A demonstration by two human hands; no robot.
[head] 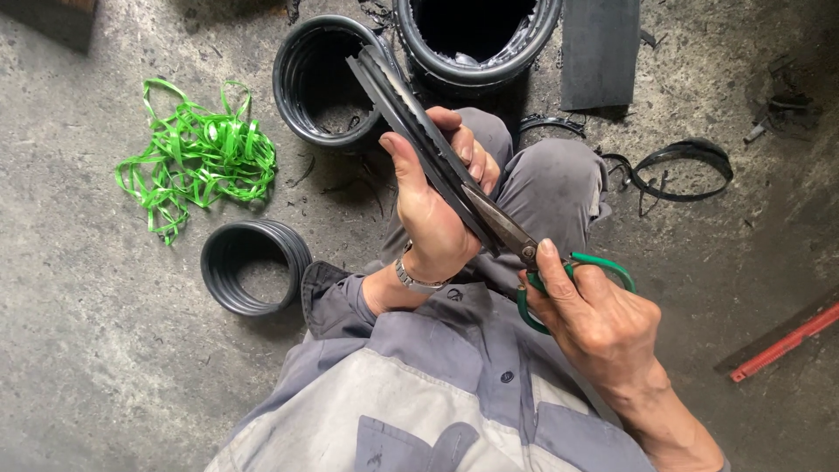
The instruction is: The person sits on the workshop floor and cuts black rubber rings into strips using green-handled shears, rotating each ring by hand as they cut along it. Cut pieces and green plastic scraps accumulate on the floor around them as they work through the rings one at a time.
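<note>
The black rubber strip (411, 122) runs from the middle of the view up toward eleven o'clock, over the person's knees. The left hand (433, 205) has its grip closed around the strip's lower half, thumb on the near face and fingers wrapped behind. The scissors (516, 240) bite into the strip's lower end at about four o'clock from that hand; the right hand (594, 319) is closed through the green handles.

To cut well here, I would keep the strip taut and flat between thumb and fingers, feed it straight into the throat of the blades rather than the tips, and hold the left fingers clear of the edge, since they sit just beside the blades.

Outward on the concrete floor (79, 367): a rubber ring stack (323, 79) at twelve o'clock, a smaller coil (253, 267) at nine, a tangle of green strapping (197, 157) at ten, thin black offcuts (682, 170) at two, and a red bar (786, 341) at four.
</note>
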